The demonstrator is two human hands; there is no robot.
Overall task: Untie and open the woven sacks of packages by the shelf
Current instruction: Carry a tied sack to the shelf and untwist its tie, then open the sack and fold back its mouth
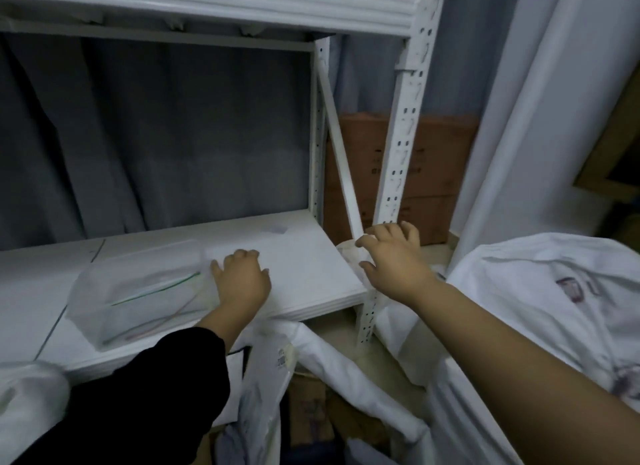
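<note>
Sacks [540, 291] slumped on floor beside shelf [311, 257], right one bulging, not yet touched. Left hand [242, 277] fingers curled against clear box [138, 291], likely steadying it; right hand [394, 257] spread, empty, reaching past shelf corner.

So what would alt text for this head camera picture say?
A person's left hand rests beside a clear plastic box on a white shelf, while the right hand reaches past the shelf's corner above white sacks on the floor.
</note>
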